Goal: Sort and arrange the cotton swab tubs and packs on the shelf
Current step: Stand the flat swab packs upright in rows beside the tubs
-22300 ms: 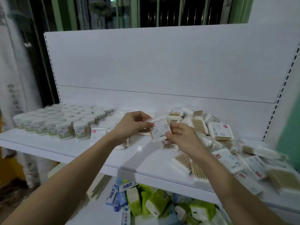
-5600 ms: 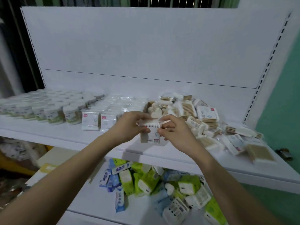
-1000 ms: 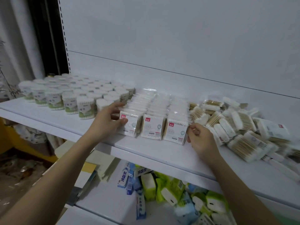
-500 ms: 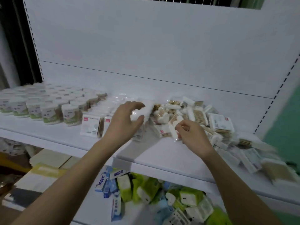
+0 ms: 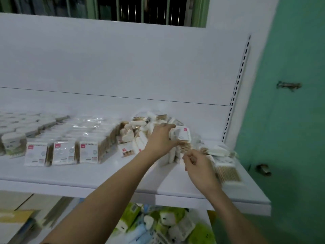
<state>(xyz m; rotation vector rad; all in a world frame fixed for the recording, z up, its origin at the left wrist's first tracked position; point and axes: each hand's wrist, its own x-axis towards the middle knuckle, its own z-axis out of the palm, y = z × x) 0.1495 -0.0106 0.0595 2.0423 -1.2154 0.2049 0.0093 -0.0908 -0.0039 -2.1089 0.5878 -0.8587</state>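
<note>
Round white cotton swab tubs [image 5: 12, 143] stand grouped at the left of the white shelf [image 5: 88, 175]. Beside them, flat swab packs [image 5: 88, 150] with red labels stand upright in three neat rows. To the right lies a loose pile of packs [image 5: 139, 132], spreading toward the shelf's right end. My left hand [image 5: 161, 140] reaches into the pile, with fingers over the top and thumb under the side of a red-labelled pack [image 5: 183, 135]. My right hand [image 5: 198, 166] hovers just below it, fingers curled and fingertips together, with nothing visible in them. The picture is blurred.
More swab packs [image 5: 226, 171] lie near the shelf's right front corner. A slotted upright [image 5: 235, 95] and a green wall [image 5: 290, 120] close off the right side. The lower shelf holds green and blue packets [image 5: 167, 224]. A white back panel [image 5: 123, 67] stands behind.
My left hand has left the sorted rows and reached right into the pile, taking hold of a pack. My right hand has dropped lower and to the right. The view has swung right.
</note>
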